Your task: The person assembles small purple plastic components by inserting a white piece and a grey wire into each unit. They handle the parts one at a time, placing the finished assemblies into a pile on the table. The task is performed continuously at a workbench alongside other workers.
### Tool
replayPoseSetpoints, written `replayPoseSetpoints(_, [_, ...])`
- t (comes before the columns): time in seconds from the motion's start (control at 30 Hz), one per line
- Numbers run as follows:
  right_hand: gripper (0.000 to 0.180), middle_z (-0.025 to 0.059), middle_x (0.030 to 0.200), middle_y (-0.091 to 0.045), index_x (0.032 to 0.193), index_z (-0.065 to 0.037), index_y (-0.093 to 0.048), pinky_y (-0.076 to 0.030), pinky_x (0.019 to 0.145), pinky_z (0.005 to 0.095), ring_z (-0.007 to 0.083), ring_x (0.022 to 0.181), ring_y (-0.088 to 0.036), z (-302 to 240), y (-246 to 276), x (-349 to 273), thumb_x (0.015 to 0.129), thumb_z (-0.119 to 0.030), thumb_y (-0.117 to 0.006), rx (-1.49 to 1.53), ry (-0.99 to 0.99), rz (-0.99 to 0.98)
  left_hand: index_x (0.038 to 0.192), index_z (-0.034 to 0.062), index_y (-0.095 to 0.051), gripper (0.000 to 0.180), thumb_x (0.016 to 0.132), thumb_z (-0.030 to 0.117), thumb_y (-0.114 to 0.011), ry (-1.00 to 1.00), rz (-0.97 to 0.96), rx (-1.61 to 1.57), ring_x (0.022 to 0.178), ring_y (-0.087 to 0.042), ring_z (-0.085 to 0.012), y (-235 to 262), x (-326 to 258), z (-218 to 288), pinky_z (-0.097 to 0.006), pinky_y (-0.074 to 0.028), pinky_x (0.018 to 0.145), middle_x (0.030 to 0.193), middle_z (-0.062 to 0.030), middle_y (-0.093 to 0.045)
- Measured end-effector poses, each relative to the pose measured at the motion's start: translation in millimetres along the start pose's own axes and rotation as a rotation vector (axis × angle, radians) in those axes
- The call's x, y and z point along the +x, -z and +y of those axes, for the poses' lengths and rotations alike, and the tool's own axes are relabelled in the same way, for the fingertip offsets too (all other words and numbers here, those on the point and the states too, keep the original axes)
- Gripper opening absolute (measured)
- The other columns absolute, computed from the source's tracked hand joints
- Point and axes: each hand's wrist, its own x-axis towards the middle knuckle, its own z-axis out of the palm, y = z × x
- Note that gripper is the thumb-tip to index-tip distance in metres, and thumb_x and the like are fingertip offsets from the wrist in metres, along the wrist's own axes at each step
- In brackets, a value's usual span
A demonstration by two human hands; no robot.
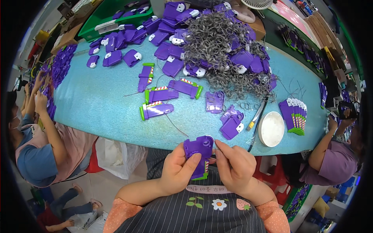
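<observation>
Close to my apron, at the table's near edge, I hold a purple plastic housing (199,145) with a round hole near its top. My left hand (175,171) is closed on its left side, thumb across the front. Under it hangs a purple wing piece (200,173) with red-and-white stripes and a green end, partly hidden. At the housing's upper right edge, my right hand (235,167) pinches thumb and forefinger together. Whatever sits between those fingertips is too small to make out. Ahead lie several loose striped wing pieces (157,110) with thin dark wires.
A heap of dark coiled wires (217,46) covers purple-and-white parts at the back. Right of me are a white round dish (271,129), a yellow-handled cutter (253,121) and a fanned stack of wing pieces (293,116). A green bin (112,19) stands far left. People sit at both sides.
</observation>
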Motion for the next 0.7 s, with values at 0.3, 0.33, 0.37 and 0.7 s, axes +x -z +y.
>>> replayPoseSetpoints(0.3, [0.016, 0.0045, 0.056, -0.047, 0.084, 0.0, -0.062, -0.036, 0.042, 0.0306, 0.0193, 0.046, -0.048, 0, 9, -5, 0.07, -0.005, -0.067, -0.161, 0.028, -0.066, 0.124, -0.0044, -0.039, 0.031, 0.095, 0.006, -0.04, -0.054, -0.033, 0.117, 0.101, -0.056, -0.0139, -1, -9, -15, -0.028, -0.046, 0.088, 0.116, -0.0116, -0.054])
replayPoseSetpoints(0.33, [0.014, 0.0046, 0.056, -0.047, 0.082, -0.001, -0.061, -0.037, 0.042, 0.0308, 0.0196, 0.046, -0.048, 0, 9, -4, 0.07, -0.005, -0.067, -0.156, 0.008, -0.069, 0.124, -0.0045, -0.039, 0.031, 0.095, 0.006, -0.041, -0.072, -0.04, 0.135, 0.1, -0.056, -0.0136, -1, -8, -14, -0.027, -0.046, 0.088, 0.116, -0.0113, -0.054])
replayPoseSetpoints(0.37, [0.012, 0.0047, 0.056, -0.047, 0.079, -0.001, -0.06, -0.037, 0.042, 0.031, 0.0198, 0.047, -0.049, -1, 9, -4, 0.07, -0.005, -0.067, -0.152, -0.013, -0.072, 0.122, -0.0042, -0.041, 0.03, 0.094, 0.007, -0.042, -0.057, -0.02, 0.153, 0.1, -0.056, -0.0129, -1, -9, -14, -0.027, -0.045, 0.087, 0.114, -0.0105, -0.055])
replayPoseSetpoints(0.7, [0.016, 0.0052, 0.053, -0.042, 0.064, -0.006, -0.05, -0.036, 0.04, 0.0321, 0.021, 0.044, -0.046, 9, 3, 4, 0.069, -0.005, -0.065, -0.102, 0.126, -0.085, 0.123, -0.0037, -0.044, 0.03, 0.095, 0.008, -0.042, 0.056, -0.029, 0.082, 0.095, -0.056, -0.0094, 6, -10, -10, -0.023, -0.045, 0.082, 0.11, -0.0083, -0.057])
